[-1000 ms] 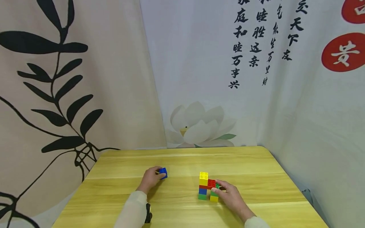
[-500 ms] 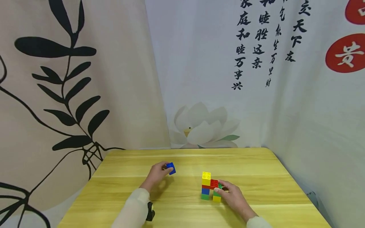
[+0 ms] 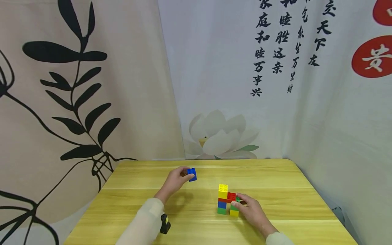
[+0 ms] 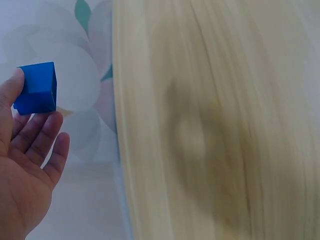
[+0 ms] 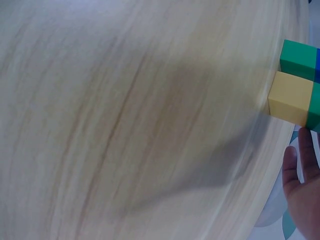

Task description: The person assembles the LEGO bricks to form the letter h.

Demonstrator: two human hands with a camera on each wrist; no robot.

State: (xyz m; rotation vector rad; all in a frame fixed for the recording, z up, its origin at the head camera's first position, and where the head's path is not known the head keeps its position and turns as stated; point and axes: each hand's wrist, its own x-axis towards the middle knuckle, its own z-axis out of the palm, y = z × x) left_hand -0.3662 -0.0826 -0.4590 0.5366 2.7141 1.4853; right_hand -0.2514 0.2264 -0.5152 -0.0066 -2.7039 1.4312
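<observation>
My left hand (image 3: pixel 175 183) pinches a blue toy brick (image 3: pixel 191 174) between thumb and fingers, held up above the table. The left wrist view shows the same blue brick (image 4: pixel 38 89) from beneath, with the other fingers loosely bent. To the right stands a small stacked-brick structure (image 3: pixel 222 200): two columns joined by a red brick (image 3: pixel 231 196), with a yellow brick (image 3: pixel 223 191) on top at the left. My right hand (image 3: pixel 253 212) holds its right column, thumb in front and fingers behind. A yellow brick (image 5: pixel 291 97) at the base shows in the right wrist view.
The wood-grain table (image 3: pixel 196 226) carries the structure. Behind it hangs a curtain (image 3: pixel 137 85) printed with leaves, a lotus and writing. A black device (image 3: pixel 165 224) is strapped at the left wrist.
My left hand has lifted the blue brick and carried it forward and to the right. My right hand keeps its hold on the structure; the head view has shifted slightly.
</observation>
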